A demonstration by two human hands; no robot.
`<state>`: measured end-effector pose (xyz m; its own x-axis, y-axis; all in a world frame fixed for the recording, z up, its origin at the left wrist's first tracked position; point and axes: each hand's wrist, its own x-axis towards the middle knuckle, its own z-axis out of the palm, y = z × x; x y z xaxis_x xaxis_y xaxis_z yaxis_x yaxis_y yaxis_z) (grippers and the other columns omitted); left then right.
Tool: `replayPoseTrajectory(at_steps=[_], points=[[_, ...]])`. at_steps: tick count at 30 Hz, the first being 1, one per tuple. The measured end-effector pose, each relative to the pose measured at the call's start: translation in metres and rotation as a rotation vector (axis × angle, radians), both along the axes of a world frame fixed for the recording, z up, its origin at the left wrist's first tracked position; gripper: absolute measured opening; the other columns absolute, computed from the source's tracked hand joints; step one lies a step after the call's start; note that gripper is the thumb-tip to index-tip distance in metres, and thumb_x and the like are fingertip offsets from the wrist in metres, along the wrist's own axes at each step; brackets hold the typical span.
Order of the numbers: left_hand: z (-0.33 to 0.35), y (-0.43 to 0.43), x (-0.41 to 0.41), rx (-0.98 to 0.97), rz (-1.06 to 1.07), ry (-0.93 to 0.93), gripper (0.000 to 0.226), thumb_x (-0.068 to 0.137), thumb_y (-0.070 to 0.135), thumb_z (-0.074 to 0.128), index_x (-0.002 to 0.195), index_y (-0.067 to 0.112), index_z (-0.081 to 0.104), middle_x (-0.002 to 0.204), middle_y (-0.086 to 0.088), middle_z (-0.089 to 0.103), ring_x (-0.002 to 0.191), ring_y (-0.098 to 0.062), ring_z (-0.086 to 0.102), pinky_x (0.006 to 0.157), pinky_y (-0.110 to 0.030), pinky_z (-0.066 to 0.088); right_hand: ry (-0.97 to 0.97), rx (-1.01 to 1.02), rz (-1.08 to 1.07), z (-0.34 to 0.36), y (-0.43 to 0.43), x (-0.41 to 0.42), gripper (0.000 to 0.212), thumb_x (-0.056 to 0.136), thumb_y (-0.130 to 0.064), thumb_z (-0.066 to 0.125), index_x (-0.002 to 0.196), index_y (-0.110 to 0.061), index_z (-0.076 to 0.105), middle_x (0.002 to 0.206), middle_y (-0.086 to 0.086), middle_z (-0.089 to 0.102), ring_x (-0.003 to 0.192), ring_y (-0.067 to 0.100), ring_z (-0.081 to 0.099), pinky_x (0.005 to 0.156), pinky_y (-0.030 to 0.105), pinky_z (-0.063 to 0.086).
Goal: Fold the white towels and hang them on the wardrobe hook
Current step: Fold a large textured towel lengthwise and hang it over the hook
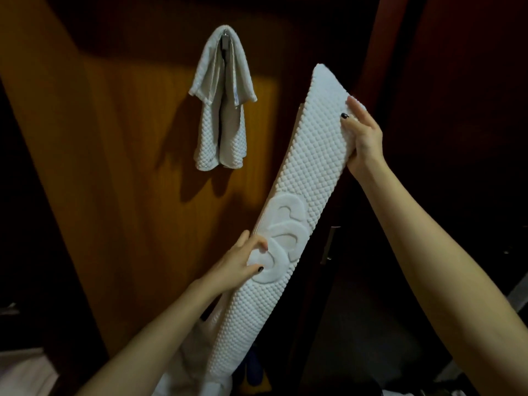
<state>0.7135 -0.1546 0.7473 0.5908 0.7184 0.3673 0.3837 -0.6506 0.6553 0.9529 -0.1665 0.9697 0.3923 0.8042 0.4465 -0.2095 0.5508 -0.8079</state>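
Head view, folded towel point(297, 178) gripped between left hand point(243, 262), right hand point(361, 132)

A folded white towel point(213, 132) hangs from the hook point(225, 40) on the wardrobe door point(114, 167).

Two white waffle-textured cloth towels show: one hanging towel point(221, 110) and one long folded towel point(300, 172). There is one small metal hook point(225, 40), one orange-brown wooden wardrobe panel point(114, 138), one slim metal door handle point(328, 244), and two bare hands: left hand point(243, 262), right hand point(361, 132).
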Motion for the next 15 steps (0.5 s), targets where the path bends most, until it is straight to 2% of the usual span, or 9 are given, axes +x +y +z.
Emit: replayPoseTrajectory(at_steps=[3, 5, 7, 11, 15], points=[[0.003, -0.01, -0.01, -0.103, -0.042, -0.082, 0.047, 0.079, 0.008, 0.066, 0.101, 0.049, 0.057, 0.11, 0.019, 0.058, 0.102, 0.002, 0.055, 0.086, -0.014, 0.045, 0.012, 0.004, -0.016, 0.001, -0.003, 0.001, 0.036, 0.09, 0.004, 0.055, 0.12, -0.014, 0.062, 0.117, 0.003, 0.064, 0.106, 0.023, 0.067, 0.091, 0.039, 0.056], [0.007, -0.015, -0.019, -0.165, -0.075, -0.14, 0.037, 0.085, 0.0, 0.061, 0.1, 0.033, 0.065, 0.108, 0.021, 0.064, 0.107, 0.005, 0.057, 0.09, -0.009, 0.041, -0.013, 0.008, -0.074, 0.0, -0.005, -0.001, 0.036, 0.089, 0.004, 0.056, 0.121, -0.011, 0.062, 0.117, -0.001, 0.063, 0.111, 0.021, 0.064, 0.096, 0.04, 0.053], [0.013, -0.015, -0.032, -0.197, -0.068, -0.121, 0.029, 0.091, 0.001, 0.056, 0.103, 0.026, 0.063, 0.111, 0.023, 0.061, 0.112, 0.004, 0.054, 0.093, -0.009, 0.039, -0.017, 0.019, -0.12, 0.002, -0.007, -0.006, 0.037, 0.089, 0.004, 0.054, 0.122, -0.01, 0.062, 0.116, -0.006, 0.062, 0.112, 0.016, 0.062, 0.097, 0.037, 0.053], [0.03, -0.022, -0.061, -0.282, -0.072, -0.022, 0.024, 0.093, 0.01, 0.053, 0.11, 0.026, 0.061, 0.114, 0.021, 0.059, 0.114, 0.007, 0.05, 0.092, -0.01, 0.038, -0.06, -0.008, -0.192, 0.004, -0.008, -0.016, 0.035, 0.09, 0.003, 0.051, 0.119, -0.011, 0.065, 0.11, -0.009, 0.064, 0.109, 0.009, 0.062, 0.096, 0.03, 0.053], [0.051, -0.027, -0.087, -0.268, 0.106, -0.036, 0.022, 0.095, 0.008, 0.051, 0.104, 0.025, 0.059, 0.112, 0.013, 0.056, 0.106, 0.001, 0.052, 0.086, -0.019, 0.039, -0.291, -0.025, -0.282, 0.009, -0.004, -0.011, 0.032, 0.089, -0.008, 0.056, 0.118, -0.016, 0.069, 0.122, -0.004, 0.065, 0.111, 0.005, 0.059, 0.096, 0.023, 0.051]])
